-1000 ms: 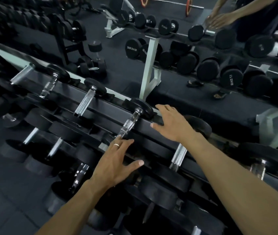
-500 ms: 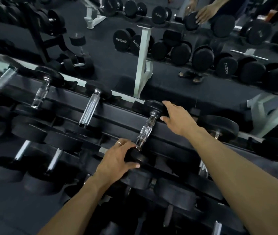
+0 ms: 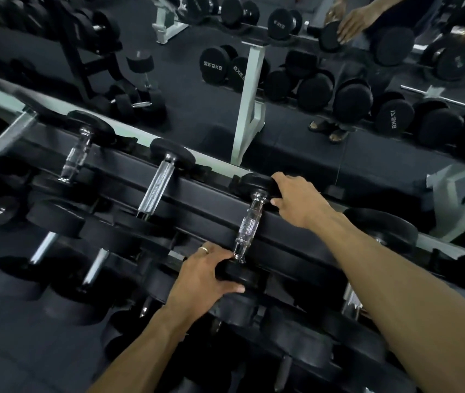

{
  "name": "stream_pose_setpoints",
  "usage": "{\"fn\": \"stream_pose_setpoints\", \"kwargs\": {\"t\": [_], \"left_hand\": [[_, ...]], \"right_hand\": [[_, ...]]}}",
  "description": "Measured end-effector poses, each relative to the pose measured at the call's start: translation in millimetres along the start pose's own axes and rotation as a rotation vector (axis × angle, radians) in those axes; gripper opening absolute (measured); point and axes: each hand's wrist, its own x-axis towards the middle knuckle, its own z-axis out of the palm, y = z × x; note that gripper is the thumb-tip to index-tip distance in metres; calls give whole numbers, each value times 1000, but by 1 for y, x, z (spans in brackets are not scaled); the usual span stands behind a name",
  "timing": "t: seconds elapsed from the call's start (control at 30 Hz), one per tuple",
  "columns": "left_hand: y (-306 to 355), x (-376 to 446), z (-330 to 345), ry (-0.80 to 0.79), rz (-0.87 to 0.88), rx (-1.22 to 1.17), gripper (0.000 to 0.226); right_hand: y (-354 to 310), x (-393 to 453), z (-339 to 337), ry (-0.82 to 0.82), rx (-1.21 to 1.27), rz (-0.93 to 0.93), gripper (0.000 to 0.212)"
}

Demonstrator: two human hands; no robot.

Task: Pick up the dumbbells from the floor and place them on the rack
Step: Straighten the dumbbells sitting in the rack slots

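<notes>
A black dumbbell with a chrome knurled handle (image 3: 249,226) lies across the top rails of the dark rack (image 3: 205,219). My left hand (image 3: 204,275), a ring on one finger, grips its near black head with fingers and thumb curled round it. My right hand (image 3: 300,198) holds the far head, fingers over its top and thumb against its side. Both heads are partly hidden by my hands.
More dumbbells rest on the top rail, one (image 3: 159,181) to the left and another (image 3: 76,156) further left, with several on the lower tiers. A mirror behind reflects a white-framed rack (image 3: 249,109), more dumbbells and a person's sandalled feet (image 3: 329,129).
Both hands went from hovering open over the rack to closing on the two heads of the dumbbell. The view has shifted closer and slightly down.
</notes>
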Motion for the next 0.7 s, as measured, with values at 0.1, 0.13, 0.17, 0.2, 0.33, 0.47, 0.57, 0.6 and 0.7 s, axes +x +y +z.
{"fn": "stream_pose_setpoints", "kwargs": {"t": [0.1, 0.13, 0.17, 0.2, 0.33, 0.47, 0.57, 0.6, 0.7], "left_hand": [[-1, 2, -5, -52, -13, -8, 62], [-1, 3, -6, -55, -17, -4, 61], [-1, 3, -7, -58, -22, 2, 62], [-1, 2, -6, -63, -28, 6, 62], [-1, 3, -7, -81, -31, 21, 64], [3, 3, -10, -114, -51, 50, 65], [5, 1, -15, -156, -52, 103, 79], [5, -1, -18, -168, -55, 108, 87], [0, -7, -33, -153, -75, 112, 96]], "right_hand": [[-1, -1, 1, 14, 26, 6, 28], [-1, 0, 1, 13, 30, 5, 28], [-1, 0, 0, 9, 32, 4, 29], [0, 0, 0, 4, 34, 5, 29], [2, -1, 2, 16, 29, -1, 31], [2, 1, -2, -6, 5, -2, 31], [-5, 1, -6, 24, 12, -40, 42], [-11, 1, -8, 59, 12, -75, 51], [-40, 6, -10, 146, -1, -198, 65]]}}
